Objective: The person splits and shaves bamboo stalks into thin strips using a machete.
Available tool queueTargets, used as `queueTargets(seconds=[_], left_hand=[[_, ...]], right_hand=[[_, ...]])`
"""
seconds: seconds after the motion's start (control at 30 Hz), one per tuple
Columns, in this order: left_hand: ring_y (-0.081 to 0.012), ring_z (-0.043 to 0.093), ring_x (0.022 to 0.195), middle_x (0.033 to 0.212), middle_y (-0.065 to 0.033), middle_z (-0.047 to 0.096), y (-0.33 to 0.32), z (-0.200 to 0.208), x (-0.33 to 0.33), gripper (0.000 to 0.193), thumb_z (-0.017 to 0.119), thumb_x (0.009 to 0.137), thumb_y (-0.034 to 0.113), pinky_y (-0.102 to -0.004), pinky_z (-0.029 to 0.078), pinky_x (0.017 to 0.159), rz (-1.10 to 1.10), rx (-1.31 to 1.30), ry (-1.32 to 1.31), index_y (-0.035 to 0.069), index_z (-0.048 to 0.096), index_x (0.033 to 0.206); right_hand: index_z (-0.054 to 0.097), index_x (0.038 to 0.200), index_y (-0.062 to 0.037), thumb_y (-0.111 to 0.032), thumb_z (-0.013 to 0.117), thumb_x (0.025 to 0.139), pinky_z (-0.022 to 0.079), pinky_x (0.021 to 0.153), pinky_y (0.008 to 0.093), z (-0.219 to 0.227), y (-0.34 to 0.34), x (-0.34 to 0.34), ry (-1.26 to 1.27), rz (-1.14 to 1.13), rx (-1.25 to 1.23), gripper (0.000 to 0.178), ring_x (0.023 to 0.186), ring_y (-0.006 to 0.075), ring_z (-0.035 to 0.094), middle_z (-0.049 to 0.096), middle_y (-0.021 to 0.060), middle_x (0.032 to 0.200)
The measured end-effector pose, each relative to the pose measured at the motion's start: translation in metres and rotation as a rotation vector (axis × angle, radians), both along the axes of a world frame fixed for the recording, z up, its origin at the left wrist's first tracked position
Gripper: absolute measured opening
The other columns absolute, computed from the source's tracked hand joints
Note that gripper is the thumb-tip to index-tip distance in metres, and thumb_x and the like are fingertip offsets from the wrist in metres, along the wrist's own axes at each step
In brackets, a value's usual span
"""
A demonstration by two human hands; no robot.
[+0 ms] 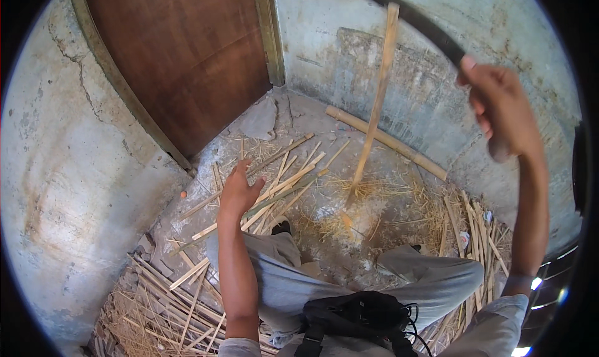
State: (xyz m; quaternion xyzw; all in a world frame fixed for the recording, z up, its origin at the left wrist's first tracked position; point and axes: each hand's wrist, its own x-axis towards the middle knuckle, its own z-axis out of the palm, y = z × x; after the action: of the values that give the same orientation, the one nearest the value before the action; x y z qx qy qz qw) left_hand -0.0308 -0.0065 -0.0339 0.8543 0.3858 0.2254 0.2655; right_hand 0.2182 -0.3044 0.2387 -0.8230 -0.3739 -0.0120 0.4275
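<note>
Raised at the upper right, my right hand (499,104) is closed around the handle of a machete (430,29) with a long dark blade. A bamboo strip (374,107) stands nearly upright on the floor in front of me, unsupported by either hand. Its top end overlaps the blade in the picture; whether they touch I cannot tell. My left hand (239,192) is open, thumb and fingers apart, holding nothing. It hovers over a loose pile of split bamboo strips (293,179) to the left of the standing one.
More split strips lie in a heap (168,301) at the lower left and a bundle (477,251) at the right. A bamboo pole (387,144) rests along the foot of the stained wall (312,39). Shavings (399,195) cover the floor. A brown door (181,57) stands at the far left.
</note>
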Motion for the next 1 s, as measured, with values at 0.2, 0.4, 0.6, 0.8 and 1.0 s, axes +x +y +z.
queueTargets(seconds=[0.2, 0.4, 0.6, 0.8, 1.0], left_hand=[[-0.0437, 0.057, 0.114, 0.122, -0.029, 0.059, -0.004, 0.004, 0.013, 0.057, 0.071, 0.082, 0.026, -0.0456, 0.046, 0.096, -0.032, -0.008, 0.088, -0.001, 0.049, 0.128], [-0.0441, 0.057, 0.113, 0.122, -0.0296, 0.059, 0.001, 0.001, 0.004, 0.057, 0.071, 0.083, 0.026, -0.0456, 0.046, 0.096, -0.019, -0.003, 0.093, -0.001, 0.049, 0.129], [-0.0405, 0.059, 0.114, 0.12, -0.0266, 0.061, -0.004, -0.007, 0.012, 0.057, 0.073, 0.082, 0.027, -0.0434, 0.047, 0.096, -0.027, -0.013, 0.095, 0.004, 0.05, 0.129], [-0.0454, 0.056, 0.113, 0.118, -0.0307, 0.06, -0.007, -0.014, 0.024, 0.06, 0.071, 0.08, 0.026, -0.0468, 0.046, 0.096, -0.071, -0.03, 0.131, 0.001, 0.049, 0.13], [-0.044, 0.056, 0.113, 0.119, -0.03, 0.059, -0.007, -0.01, 0.015, 0.06, 0.072, 0.08, 0.029, -0.0466, 0.045, 0.097, -0.077, -0.034, 0.209, 0.003, 0.049, 0.13]], right_hand=[[0.06, 0.091, -0.0037, -0.059, 0.054, 0.091, 0.023, 0.033, 0.016, 0.055, -0.005, 0.01, -0.251, -0.087, -0.001, 0.056, 0.033, 0.0003, 0.03, 0.034, -0.0079, 0.049], [0.059, 0.083, -0.0021, -0.046, 0.052, 0.096, 0.039, 0.048, 0.0291, -0.074, 0.023, 0.009, 0.076, -0.086, -0.22, 0.047, 0.05, 0.0106, 0.045, 0.05, 0.001, 0.06], [0.055, 0.074, -0.0023, -0.043, 0.054, 0.096, 0.038, 0.041, 0.0299, -0.091, -0.008, 0.037, 0.343, 0.034, -0.049, 0.047, 0.043, 0.0108, 0.046, 0.05, 0.0025, 0.055], [0.054, 0.07, -0.0045, -0.048, 0.057, 0.094, 0.037, 0.038, 0.0269, -0.032, -0.013, 0.026, 0.144, 0.03, -0.093, 0.05, 0.041, 0.0083, 0.046, 0.047, -0.0013, 0.053], [0.061, 0.073, -0.0033, -0.055, 0.06, 0.089, 0.036, 0.036, 0.024, 0.044, -0.027, -0.003, -0.069, -0.009, -0.096, 0.055, 0.039, 0.0067, 0.045, 0.048, -0.0021, 0.05]])
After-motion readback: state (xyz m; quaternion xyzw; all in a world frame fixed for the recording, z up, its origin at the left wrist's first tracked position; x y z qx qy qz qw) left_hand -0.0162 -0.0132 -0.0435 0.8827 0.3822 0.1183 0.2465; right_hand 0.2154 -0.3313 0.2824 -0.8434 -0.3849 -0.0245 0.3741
